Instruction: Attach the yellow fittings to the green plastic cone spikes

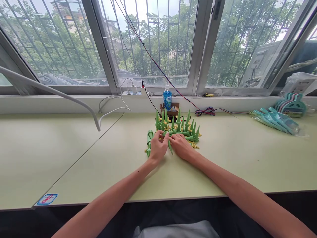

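1. The left grip [158,146] is drawn together, thumb against fingers, pinching a green spike [170,148]; the upper part of the spike is partly hidden by the fingers.
2. The right grip [181,145] is just beside it, knuckles up with the fingers bent; whether they pinch anything cannot be told.
3. The spike sits between the two grips, tilted, its narrow tip pointing down toward the person.
4. Just beyond both grips, a cluster of upright green cones [178,120] stands close together on the worktop [99,172], with small yellow fittings among them.
5. Just left of the left grip, a green tapered piece [150,135] and a short green socket [148,152] lie on the surface.
6. Right of the right grip, more yellow fittings [193,145] lie loosely beside the cones.
7. Farther beyond the grips, behind the cones, are a bottle of blue liquid [167,99] and a small brown box [177,110].
8. Beyond and right of the right grip lies a bundled cable [205,111]; well apart, farther right, are teal packets [277,119].
9. Well to the left of the left grip, near the front edge, a label with a red mark [47,199] is on the surface.
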The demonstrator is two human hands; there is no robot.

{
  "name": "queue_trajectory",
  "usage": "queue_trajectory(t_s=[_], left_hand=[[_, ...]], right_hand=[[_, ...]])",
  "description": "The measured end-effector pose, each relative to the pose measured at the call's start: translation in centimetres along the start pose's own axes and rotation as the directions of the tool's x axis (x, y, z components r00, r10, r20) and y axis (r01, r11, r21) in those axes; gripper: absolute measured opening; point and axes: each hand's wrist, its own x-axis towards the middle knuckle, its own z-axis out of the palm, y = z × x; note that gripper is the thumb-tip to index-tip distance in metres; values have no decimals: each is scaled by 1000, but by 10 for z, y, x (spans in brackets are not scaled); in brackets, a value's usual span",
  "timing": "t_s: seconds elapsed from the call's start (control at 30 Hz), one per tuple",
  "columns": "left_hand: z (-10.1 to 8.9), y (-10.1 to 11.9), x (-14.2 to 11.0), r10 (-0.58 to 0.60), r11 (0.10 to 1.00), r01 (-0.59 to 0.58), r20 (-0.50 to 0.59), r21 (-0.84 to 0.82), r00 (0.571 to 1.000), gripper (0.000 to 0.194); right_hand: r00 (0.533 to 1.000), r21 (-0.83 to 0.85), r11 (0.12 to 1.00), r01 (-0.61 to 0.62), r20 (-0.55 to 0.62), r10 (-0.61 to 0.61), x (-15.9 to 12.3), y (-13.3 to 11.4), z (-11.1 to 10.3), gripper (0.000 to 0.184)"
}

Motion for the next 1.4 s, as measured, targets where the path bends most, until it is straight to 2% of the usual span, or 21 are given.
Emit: queue_trajectory(t_s=[0.1,0.4,0.97,1.23,1.4], left_hand=[[0,1,-1,5,1000,-6,77,19,997,26],[0,3,-4,-26,993,6,162,121,986,24],[0,6,-4,-17,999,11,122,53,992,24],[-1,6,-4,-9,998,3,111,57,994,26],[-2,5,-4,-23,999,20,120,25,993,30]], right_hand=[[1000,-4,1000,9,-3,-9,0,1,1,20],[999,-22,1000,-1,37,2,2,2,2,20],[999,28,999,-20,-48,21,3,2,6,21],[983,121,989,-89,-147,107,4,2,5,27],[962,176,973,-149,-203,183,4,2,-3,24]])
